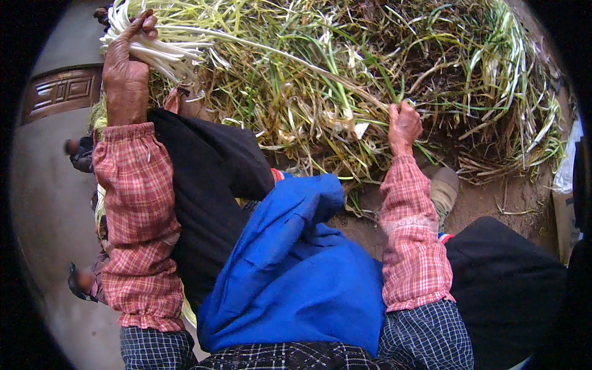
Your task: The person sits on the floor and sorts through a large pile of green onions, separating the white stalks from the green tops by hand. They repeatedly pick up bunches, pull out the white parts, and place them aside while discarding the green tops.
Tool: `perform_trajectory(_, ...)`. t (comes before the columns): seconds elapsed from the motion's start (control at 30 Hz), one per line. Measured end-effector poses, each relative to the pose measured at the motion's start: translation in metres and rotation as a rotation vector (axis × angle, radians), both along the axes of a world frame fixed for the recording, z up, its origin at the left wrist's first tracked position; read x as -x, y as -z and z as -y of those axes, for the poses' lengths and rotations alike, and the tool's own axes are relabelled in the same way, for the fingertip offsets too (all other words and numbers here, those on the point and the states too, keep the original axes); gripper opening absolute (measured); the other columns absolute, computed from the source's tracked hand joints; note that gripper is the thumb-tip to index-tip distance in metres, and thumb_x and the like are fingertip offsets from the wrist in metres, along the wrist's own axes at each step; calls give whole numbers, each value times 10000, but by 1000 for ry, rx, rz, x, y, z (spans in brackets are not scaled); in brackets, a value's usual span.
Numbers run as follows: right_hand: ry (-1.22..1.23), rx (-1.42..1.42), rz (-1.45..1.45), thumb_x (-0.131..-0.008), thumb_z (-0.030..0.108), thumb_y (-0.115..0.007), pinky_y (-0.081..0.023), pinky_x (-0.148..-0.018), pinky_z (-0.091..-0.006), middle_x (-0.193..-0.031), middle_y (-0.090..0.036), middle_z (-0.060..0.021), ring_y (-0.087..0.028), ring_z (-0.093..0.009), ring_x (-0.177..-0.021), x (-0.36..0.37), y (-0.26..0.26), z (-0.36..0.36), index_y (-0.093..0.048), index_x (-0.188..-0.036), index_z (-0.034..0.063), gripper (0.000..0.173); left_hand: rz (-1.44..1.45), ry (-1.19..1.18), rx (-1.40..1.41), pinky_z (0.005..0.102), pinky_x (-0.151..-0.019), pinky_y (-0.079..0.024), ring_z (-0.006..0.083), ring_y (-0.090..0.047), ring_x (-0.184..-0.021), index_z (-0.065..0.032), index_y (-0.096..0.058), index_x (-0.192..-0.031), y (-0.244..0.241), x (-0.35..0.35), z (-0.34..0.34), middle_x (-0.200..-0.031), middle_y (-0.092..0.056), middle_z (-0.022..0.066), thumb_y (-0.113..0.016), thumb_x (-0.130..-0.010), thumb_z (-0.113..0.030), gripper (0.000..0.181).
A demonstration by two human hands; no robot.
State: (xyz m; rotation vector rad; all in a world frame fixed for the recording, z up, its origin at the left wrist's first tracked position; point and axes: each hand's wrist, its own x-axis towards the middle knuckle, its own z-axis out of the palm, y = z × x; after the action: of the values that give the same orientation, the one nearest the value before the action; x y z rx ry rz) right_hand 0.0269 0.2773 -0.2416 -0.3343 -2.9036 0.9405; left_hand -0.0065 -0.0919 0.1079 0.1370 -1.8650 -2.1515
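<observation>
My left hand (126,74) grips a bundle of pale, blanched leafy stalks (162,50) at the upper left, with the thumb lying over it. From near that bundle a long thin stalk (286,56) stretches across to my right hand (405,126). My right hand is closed around its brownish end, and a few green leaves (386,78) stick up beside the fingers. Beneath both hands lies a large heap of loose leaves and dry stems (296,106), green, yellow and straw-coloured. The roots of the bundle cannot be made out clearly.
A blue cloth (305,277) covers my lap between dark trouser legs. My shoe (445,185) rests on brown ground beside the heap. Other people (85,280) are along the left side, near a brown panelled door (64,92). Clear plastic (568,162) hangs at the right edge.
</observation>
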Motion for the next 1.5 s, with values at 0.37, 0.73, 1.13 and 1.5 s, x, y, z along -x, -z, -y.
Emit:
perform_trajectory(0.37, -196, -135, 285, -739, 485, -678, -491, -775, -407, -994, -672, -128, -644, -302, -886, 43, -103, -43, -681, -1041, 131, 465, 179, 20, -240, 235, -557, -433, 151, -538, -688, 123, -533, -1070, -5, -9, 8, -823, -581, 101, -581, -845, 23, 251)
perform_trajectory(0.73, -314, 793, -260, -811, 172, -650, -506, -651, -267, -887, -670, -83, -663, -172, -717, 65, -164, 49, -688, -950, 50, 189, 317, 96, -154, 217, -572, -411, 147, -547, -727, 67, -504, -1109, 23, -13, -55, -1004, -628, 157, -613, -840, -13, 301)
perform_trajectory(1.13, -380, 1410, -94, -778, 46, -634, -532, -471, -235, -960, -611, -159, -675, -185, -749, 87, -189, 97, -485, -990, -10, 265, 474, 241, 113, 177, -528, -431, 96, -567, -671, 90, -584, -1022, 37, -23, -100, -926, -658, 141, -635, -839, -62, 244)
perform_trajectory(1.5, -237, 1223, -249, -777, 54, -688, -507, -428, -212, -766, -631, -90, -656, -144, -640, 92, -153, 107, -514, -906, 1, 223, 495, 266, 91, 169, -505, -432, 110, -589, -664, 101, -565, -1043, 43, -21, -101, -911, -663, 146, -631, -843, -59, 265)
